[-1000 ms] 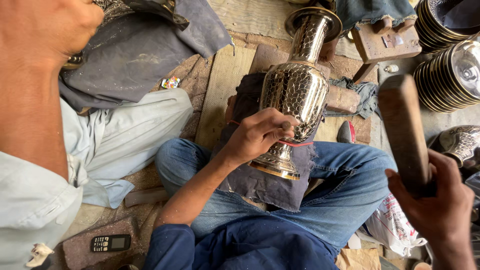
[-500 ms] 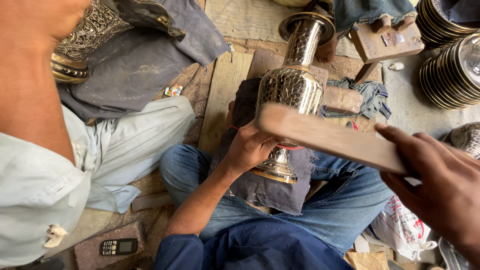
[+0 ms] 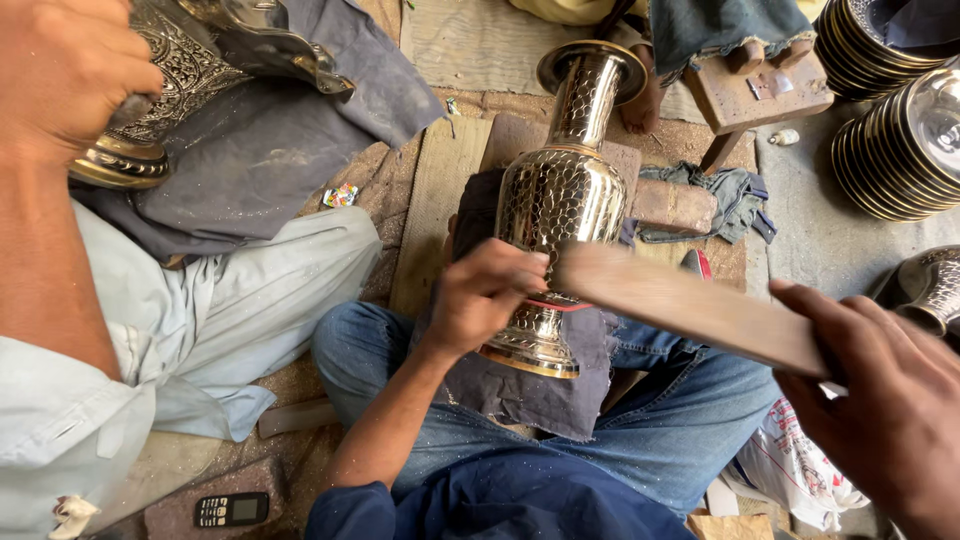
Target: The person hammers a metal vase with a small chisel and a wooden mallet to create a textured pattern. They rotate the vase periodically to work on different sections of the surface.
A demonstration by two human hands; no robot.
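Note:
A tall brass vase point(image 3: 560, 190) with a hammered scale pattern stands tilted on a dark cloth point(image 3: 540, 395) across my lap. My left hand point(image 3: 485, 295) is closed around the vase's lower body just above its foot. I cannot tell whether the fingers also hide a small tool. My right hand point(image 3: 890, 400) grips one end of a flat wooden beater point(image 3: 690, 305). Its far end lies against the lower vase, right beside my left fingers.
At the left, a co-worker's hand point(image 3: 60, 70) holds an engraved metal vessel point(image 3: 185, 70) over a grey cloth. Stacks of metal bowls point(image 3: 900, 140) sit at the right, a wooden stool point(image 3: 760, 90) behind. A phone point(image 3: 230, 508) lies on the floor, and a plank point(image 3: 435, 200) beside the vase.
The wooden beater was upright in my raised right hand, then swung down and left until its end met the lower vase. My left hand stayed on the vase.

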